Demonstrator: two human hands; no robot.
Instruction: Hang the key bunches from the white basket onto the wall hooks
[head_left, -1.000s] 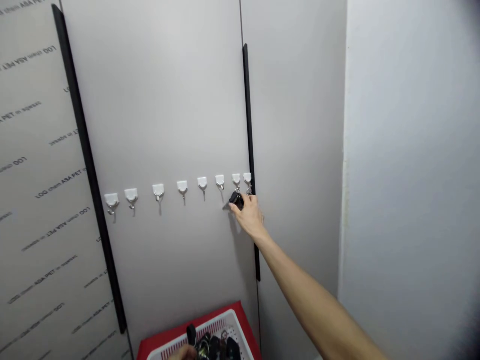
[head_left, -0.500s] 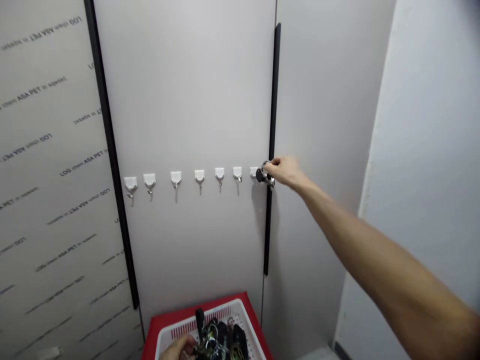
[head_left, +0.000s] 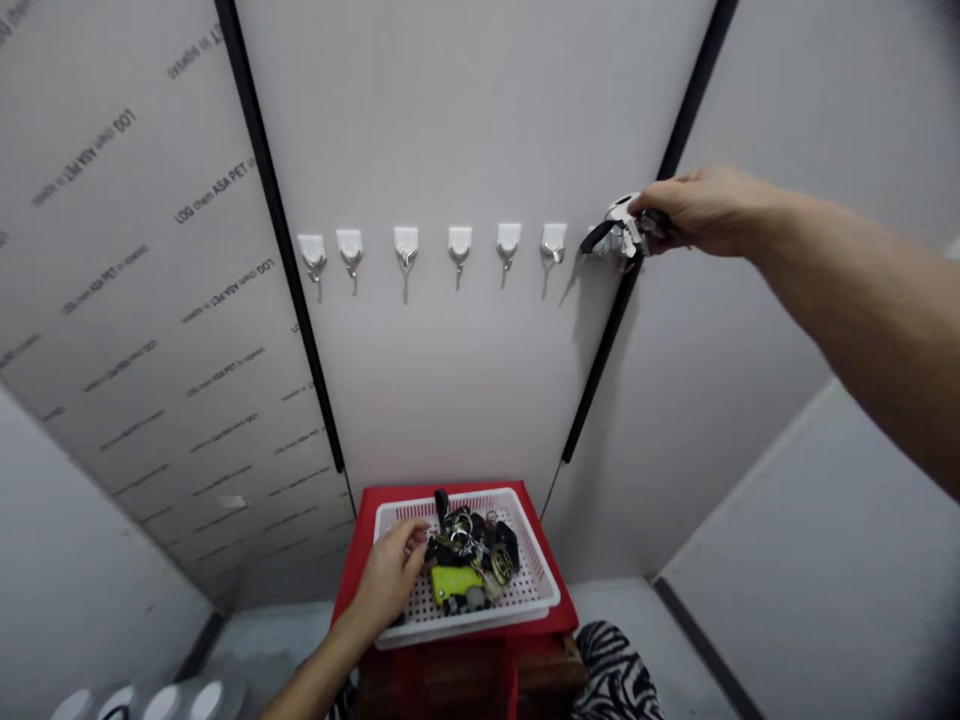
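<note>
My right hand (head_left: 701, 210) is raised to the grey cabinet door and pinches a black key with a metal ring (head_left: 616, 236) at the rightmost white hook. Six more white adhesive hooks (head_left: 459, 242) run in a row to the left, all bare. Low down, my left hand (head_left: 390, 575) reaches into a white perforated basket (head_left: 536, 595), fingers curled at a pile of black keys and rings (head_left: 472, 545) with a yellow-green tag (head_left: 448, 582). I cannot tell whether the left fingers have hold of anything.
The basket rests on a red stool (head_left: 360, 545). Black vertical handles (head_left: 279, 220) run along the cabinet doors. A door with film printed in text (head_left: 127, 300) stands at left. Zebra-patterned fabric (head_left: 619, 675) lies at the bottom, round white objects (head_left: 150, 700) at bottom left.
The view tilted down, showing the whole basket. My right hand rose with the key from below the hooks to the rightmost hook. My left hand moved further into the basket.
</note>
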